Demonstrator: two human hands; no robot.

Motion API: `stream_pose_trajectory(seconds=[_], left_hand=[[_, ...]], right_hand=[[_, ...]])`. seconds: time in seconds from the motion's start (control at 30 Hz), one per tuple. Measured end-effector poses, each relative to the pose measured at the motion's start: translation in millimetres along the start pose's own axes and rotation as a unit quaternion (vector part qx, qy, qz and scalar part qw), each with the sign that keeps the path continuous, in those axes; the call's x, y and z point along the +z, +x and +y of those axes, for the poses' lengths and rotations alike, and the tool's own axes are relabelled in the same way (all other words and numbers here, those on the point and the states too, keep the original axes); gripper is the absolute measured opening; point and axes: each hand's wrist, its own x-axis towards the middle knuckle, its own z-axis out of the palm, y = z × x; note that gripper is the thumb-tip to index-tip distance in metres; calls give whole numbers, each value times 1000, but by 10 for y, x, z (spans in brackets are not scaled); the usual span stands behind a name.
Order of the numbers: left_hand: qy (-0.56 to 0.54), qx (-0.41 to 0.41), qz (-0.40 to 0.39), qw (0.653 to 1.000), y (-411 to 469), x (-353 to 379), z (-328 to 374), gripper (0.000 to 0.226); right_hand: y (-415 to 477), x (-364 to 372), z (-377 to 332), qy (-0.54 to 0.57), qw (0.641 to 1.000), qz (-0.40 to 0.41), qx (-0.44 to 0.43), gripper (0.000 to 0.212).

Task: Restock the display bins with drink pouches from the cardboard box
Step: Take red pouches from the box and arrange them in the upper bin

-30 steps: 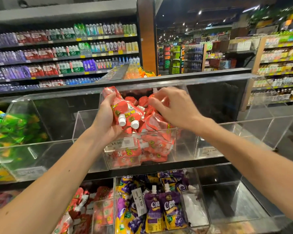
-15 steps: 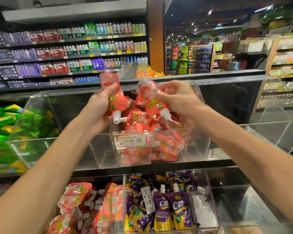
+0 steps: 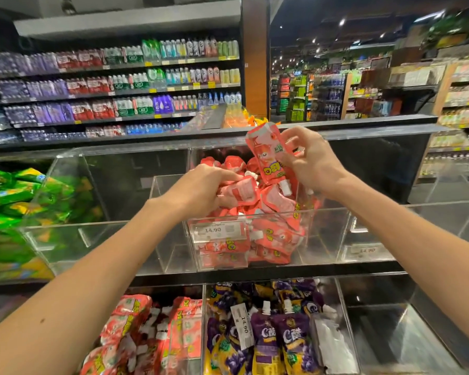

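A red drink pouch stands upside down in the air, white spout at the bottom, just above the back of the heap it belongs to. Our right hand pinches it by its right edge, thumb in front and fingers curled behind. Below it, more red pouches are heaped in the middle clear bin of the upper row, reaching above the front wall. Our left hand lies palm down on the left side of that heap, its fingers curled round a pale pouch lying on top. A white price tag reading 14.90 sits on the bin's front wall, touching the plastic. Both our forearms reach in from the lower corners, bare to the elbow. To the left, another bin holds green packs, blurred at the edge of view. In the lower row, purple pouches stand spout up in one compartment, with red-and-white pouches just beside them on the left. Behind the display, well apart from it, long shelves of bottles run across a dim shop aisle.
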Motion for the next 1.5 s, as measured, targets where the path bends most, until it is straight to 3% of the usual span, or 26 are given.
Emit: stream_pose_trajectory(seconds=[0.2,0.27,0.33,0.47,0.57,0.63,0.7,0.73,0.77,0.87,0.93,1.0,1.13,1.23,1.37,1.5], left_hand=[[64,38,-117,990,81,-68,25,48],[53,24,-153,987,2,-28,13,55],[35,13,-154,987,-70,33,-19,63],[44,19,-130,990,-120,91,-61,44],[59,36,-116,991,-139,77,-35,63],[-18,30,8,999,-161,21,-35,63],[-77,17,233,969,-136,-86,-61,47],[-80,6,308,948,-121,-139,-69,44],[-65,-3,336,940,-97,-181,-74,46],[46,14,214,976,-20,-181,-128,52],[93,-2,137,986,1,-101,-157,42],[118,-19,114,986,3,-11,-207,31],[130,-19,113,985,-15,57,-269,29],[128,-4,81,988,-42,71,-278,32],[86,-1,63,994,-141,50,-273,37],[39,15,115,992,-190,47,-252,29]], right_hand=[[-71,-44,-73,-42,997,-2,-66,25],[-74,-33,-88,-48,996,0,-69,25],[-65,-25,-97,-47,996,6,-72,25],[-17,10,-100,-51,996,19,-77,26],[42,44,-114,-79,990,42,-105,26],[73,94,-124,-133,976,53,-163,24],[87,179,-134,-198,950,48,-235,21],[90,248,-141,-225,937,37,-264,20],[91,328,-156,-247,925,23,-287,19],[83,565,-242,-281,907,-17,-314,14],[100,642,-287,-250,925,-45,-282,11],[132,630,-306,-202,950,-102,-217,13],[28,467,-316,-159,957,-199,-140,50],[-64,453,-287,-283,923,-196,-171,56],[-111,580,-207,-251,936,-125,-213,29],[-197,674,-155,-225,952,-60,-200,27]])
